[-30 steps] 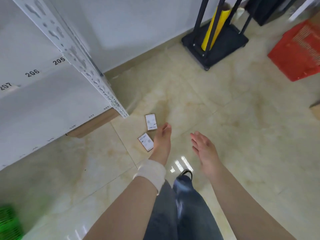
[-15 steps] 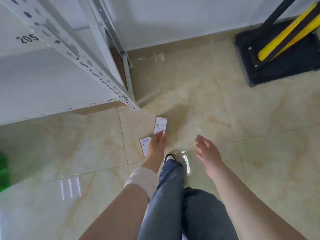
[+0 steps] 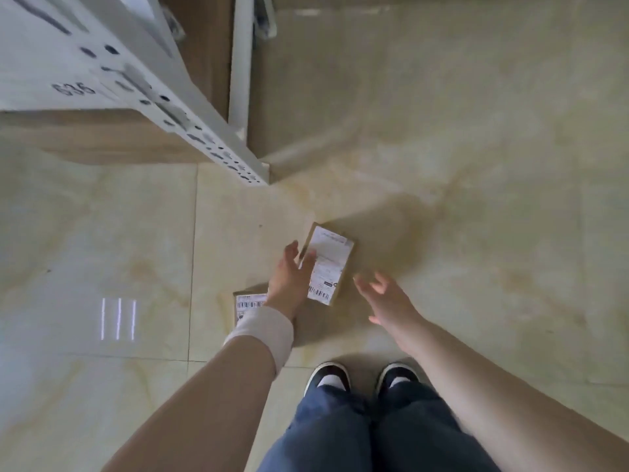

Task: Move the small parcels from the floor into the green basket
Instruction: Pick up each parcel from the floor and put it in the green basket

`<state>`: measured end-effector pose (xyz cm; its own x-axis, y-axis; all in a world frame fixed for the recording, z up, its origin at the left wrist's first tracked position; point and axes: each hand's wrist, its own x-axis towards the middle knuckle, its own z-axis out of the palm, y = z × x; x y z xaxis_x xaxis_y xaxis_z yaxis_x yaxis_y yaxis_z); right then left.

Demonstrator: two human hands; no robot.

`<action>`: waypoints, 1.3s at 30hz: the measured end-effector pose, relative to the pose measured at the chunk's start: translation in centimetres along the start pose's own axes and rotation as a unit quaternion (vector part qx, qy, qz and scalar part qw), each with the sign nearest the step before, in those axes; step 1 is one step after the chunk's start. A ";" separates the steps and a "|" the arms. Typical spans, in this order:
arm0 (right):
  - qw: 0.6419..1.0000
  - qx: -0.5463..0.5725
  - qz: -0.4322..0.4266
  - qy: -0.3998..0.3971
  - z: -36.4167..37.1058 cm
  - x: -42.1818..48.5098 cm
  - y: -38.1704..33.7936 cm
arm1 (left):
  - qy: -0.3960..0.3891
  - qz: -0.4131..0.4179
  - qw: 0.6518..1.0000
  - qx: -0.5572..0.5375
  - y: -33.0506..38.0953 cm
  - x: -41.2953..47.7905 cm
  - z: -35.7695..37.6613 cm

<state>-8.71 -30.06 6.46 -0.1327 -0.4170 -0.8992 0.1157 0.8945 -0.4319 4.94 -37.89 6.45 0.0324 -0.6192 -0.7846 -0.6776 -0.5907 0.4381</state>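
Two small brown parcels with white labels lie on the tiled floor. The farther parcel (image 3: 329, 265) lies just ahead of my feet. My left hand (image 3: 292, 276) hovers over its left edge with fingers spread and straight; whether it touches the parcel I cannot tell. The nearer parcel (image 3: 247, 303) is mostly hidden under my left wrist, which wears a white band. My right hand (image 3: 386, 298) is open to the right of the farther parcel, apart from it. The green basket is out of view.
A white perforated shelf post (image 3: 204, 131) and upright (image 3: 241, 63) stand at the upper left, with a brown cardboard box (image 3: 102, 137) under the shelf. My two black-and-white shoes (image 3: 360, 376) stand close behind the parcels. Tiled floor stretches to the right.
I have bent lower and closer, so the parcels look bigger. My left hand moved from the nearer parcel onward over the farther one; my right hand came in beside it. The basket left the view.
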 end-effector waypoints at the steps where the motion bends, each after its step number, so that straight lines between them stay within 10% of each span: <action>1: 1.000 0.000 -0.017 -0.011 0.9 2.5 0.6 | 0.006 0.010 1.000 0.012 -0.9 2.0 0.8; 16: 0.991 -0.025 -0.121 0.049 4.0 7.8 2.9 | -0.014 0.002 0.994 -0.104 -3.2 5.3 3.8; 29: 0.983 -0.014 -0.175 -0.052 2.9 -32.0 -16.3 | -0.019 0.035 0.909 -0.416 10.0 -30.7 -16.3; 39: 0.962 -0.084 -0.168 -0.199 18.7 -48.2 -18.2 | 0.093 0.055 0.804 -0.584 -0.5 -44.6 -30.3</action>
<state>13.99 -29.26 56.31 0.2570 -0.6863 -0.6804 -0.0331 0.6974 -0.7159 26.07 -25.69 54.51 0.2020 -0.7038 -0.6811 0.4654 -0.5429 0.6990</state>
